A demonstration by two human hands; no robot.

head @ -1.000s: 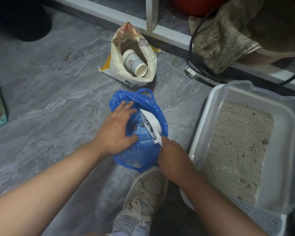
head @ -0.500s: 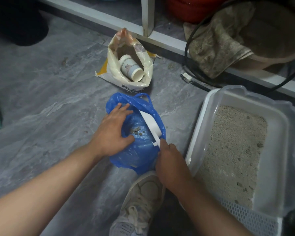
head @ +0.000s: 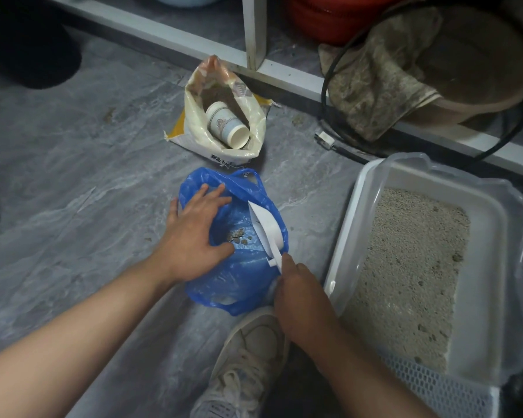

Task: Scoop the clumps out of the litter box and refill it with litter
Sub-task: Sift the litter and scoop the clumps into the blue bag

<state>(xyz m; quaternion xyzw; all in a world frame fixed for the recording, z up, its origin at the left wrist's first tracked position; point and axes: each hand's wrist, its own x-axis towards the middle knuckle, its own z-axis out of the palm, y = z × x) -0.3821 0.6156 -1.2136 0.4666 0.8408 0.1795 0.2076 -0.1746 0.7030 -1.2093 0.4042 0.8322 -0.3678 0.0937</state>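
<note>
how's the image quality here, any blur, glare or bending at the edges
Head view: dim indoor light, darkest at the corners; soft glare on the blue bag; the white ledge bows from wide-angle distortion; the clumps, scoop and litter box look fairly sharp, with slight softness on the near forearms.

Both bare forearms reach in from the bottom edge. The left hand (head: 194, 233) is spread flat, palm down, fingers straight and fanned a bit, thumb sticking out to the side, pressing on the rim of the crinkly blue plastic bag (head: 239, 279). The right hand (head: 299, 292) is curled tight, knuckles up, gripping the handle of the white plastic scoop (head: 267, 229). One foot in a worn white lace-up sneaker (head: 248, 363) sits between the arms.
</note>
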